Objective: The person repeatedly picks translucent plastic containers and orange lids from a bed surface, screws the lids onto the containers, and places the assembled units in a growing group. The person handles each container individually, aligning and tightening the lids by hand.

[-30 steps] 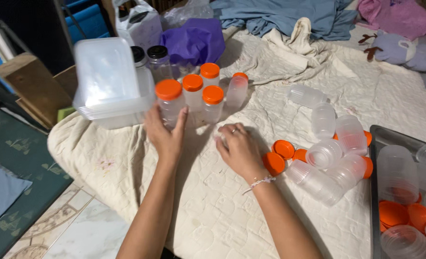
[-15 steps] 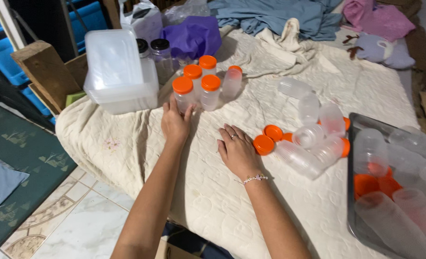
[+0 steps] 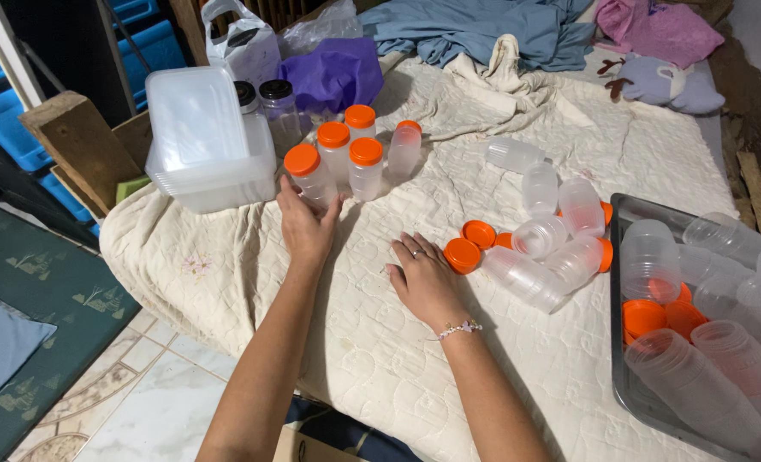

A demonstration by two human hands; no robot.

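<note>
Orange-capped clear plastic jar [image 3: 309, 177], the nearest of a small cluster of capped jars, stands upright on the cream quilted bedcover [image 3: 380, 342] at about eleven o'clock from the middle of the head view. The left hand [image 3: 305, 224] reaches up to it from six o'clock, thumb and fingers spread round its base and touching it, not closed tight. Three more capped jars [image 3: 350, 145] stand just behind it at one o'clock, and a stack of clear rectangular plastic tubs [image 3: 205, 141] sits just beside it at nine o'clock. The right hand [image 3: 422, 278] lies flat on the bedcover, palm down, fingers loosely apart, holding nothing, well apart from the left hand. At two o'clock from the right hand lies a loose orange screw lid [image 3: 462, 255], near but not touching the fingers. Beyond it a heap of uncapped clear jars [image 3: 539, 257] lies on its side among further lids. At three o'clock a dark metal tray [image 3: 620, 342] holds more clear jars and orange lids.
</note>
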